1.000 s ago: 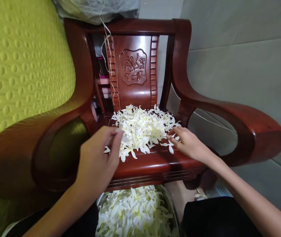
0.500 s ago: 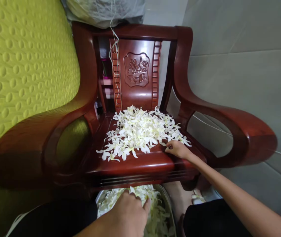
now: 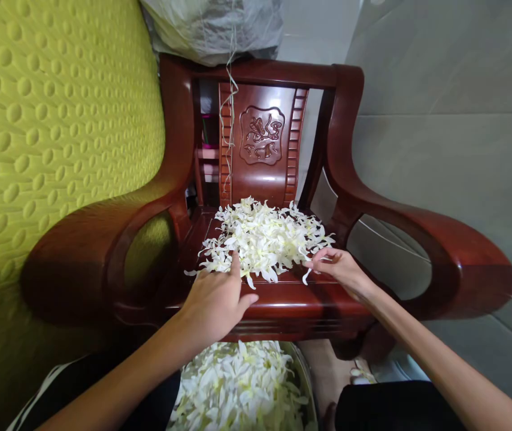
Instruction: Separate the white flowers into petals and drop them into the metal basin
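Observation:
A heap of white flowers (image 3: 264, 236) lies spread over the seat of a dark red wooden armchair (image 3: 278, 302). My left hand (image 3: 217, 299) is over the front left of the heap, palm down, its index finger stretched forward and its thumb apart, holding nothing that I can see. At the heap's front right edge, my right hand (image 3: 334, 269) pinches a single white flower (image 3: 306, 275) between thumb and fingertips. Below the seat stands a metal basin (image 3: 303, 371), filled with more white flowers (image 3: 242, 389).
Yellow padded wall covering (image 3: 58, 108) rises close on the left, and a grey tiled wall (image 3: 439, 155) on the right. A whitish plastic bag (image 3: 220, 27) sits above the chair back, with thin strings (image 3: 231, 114) hanging down. The broad armrests (image 3: 457, 245) flank the seat.
My left hand has risen from the basin to the flowers on the seat. My right hand now holds a flower up at the heap's edge. The view has shifted slightly.

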The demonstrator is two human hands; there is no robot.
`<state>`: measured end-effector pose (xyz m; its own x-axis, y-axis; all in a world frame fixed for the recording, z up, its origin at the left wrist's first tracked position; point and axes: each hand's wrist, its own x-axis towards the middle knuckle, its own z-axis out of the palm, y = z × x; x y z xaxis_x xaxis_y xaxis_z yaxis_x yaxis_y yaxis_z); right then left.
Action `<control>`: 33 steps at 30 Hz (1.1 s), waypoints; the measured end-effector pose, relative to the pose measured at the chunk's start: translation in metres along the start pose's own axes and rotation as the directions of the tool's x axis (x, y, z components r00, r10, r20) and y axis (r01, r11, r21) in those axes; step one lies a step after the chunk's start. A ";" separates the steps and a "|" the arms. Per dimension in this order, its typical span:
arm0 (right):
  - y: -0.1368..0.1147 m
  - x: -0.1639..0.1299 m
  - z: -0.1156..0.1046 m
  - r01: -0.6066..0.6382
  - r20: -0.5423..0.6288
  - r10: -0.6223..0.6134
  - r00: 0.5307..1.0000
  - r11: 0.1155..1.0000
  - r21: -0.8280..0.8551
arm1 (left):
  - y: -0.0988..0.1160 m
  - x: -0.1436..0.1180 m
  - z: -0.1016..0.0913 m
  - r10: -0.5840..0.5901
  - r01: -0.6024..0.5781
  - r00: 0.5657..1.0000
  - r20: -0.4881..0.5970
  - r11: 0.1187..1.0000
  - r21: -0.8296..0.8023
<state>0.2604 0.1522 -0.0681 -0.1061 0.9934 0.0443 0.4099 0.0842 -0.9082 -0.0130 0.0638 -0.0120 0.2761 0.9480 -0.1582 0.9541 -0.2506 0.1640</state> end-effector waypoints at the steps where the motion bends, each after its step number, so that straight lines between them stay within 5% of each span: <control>1: -0.009 -0.010 0.007 0.011 0.029 -0.013 0.999 0.998 0.066 | 0.003 0.001 0.003 0.021 -0.028 0.998 -0.061 0.991 -0.128; 4: -0.032 -0.039 0.030 -0.059 0.237 -0.023 0.971 0.941 0.332 | 0.013 0.004 0.014 0.140 -0.168 0.986 -0.093 0.847 -0.504; 6: -0.044 -0.053 0.042 -0.149 0.406 -0.069 0.911 0.863 0.482 | 0.016 0.008 0.017 0.226 -0.216 0.972 -0.060 0.772 -0.598; 8: -0.053 -0.060 0.051 -0.191 0.453 -0.104 0.885 0.807 0.559 | 0.015 0.012 0.016 0.294 -0.247 0.955 -0.027 0.744 -0.622; 12: -0.064 -0.058 0.060 -0.164 0.383 -0.093 0.919 0.794 0.585 | 0.006 0.016 0.005 0.315 -0.315 0.944 -0.098 0.772 -0.552; 20: -0.058 -0.046 0.071 0.019 0.313 -0.153 0.937 0.919 0.394 | -0.012 0.009 -0.016 0.298 -0.323 0.945 -0.138 0.918 -0.231; 24: -0.063 -0.050 0.069 0.004 0.352 -0.144 0.925 0.930 0.368 | -0.012 0.006 -0.024 0.426 -0.405 0.905 -0.023 0.840 -0.362; 29: -0.076 -0.058 0.064 -0.022 0.332 -0.139 0.933 0.898 0.439 | -0.016 0.007 -0.038 0.438 -0.327 0.894 0.092 0.780 -0.534; 33: -0.081 -0.061 0.061 -0.063 0.351 -0.158 0.923 0.837 0.544 | -0.020 0.010 -0.044 0.498 -0.350 0.862 0.095 0.720 -0.599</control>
<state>0.1785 0.0796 -0.0231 -0.4809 0.8759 0.0386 -0.1427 -0.0348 -0.9892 -0.0348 0.0869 0.0257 0.7244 0.6735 -0.1471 0.5209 -0.3950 0.7567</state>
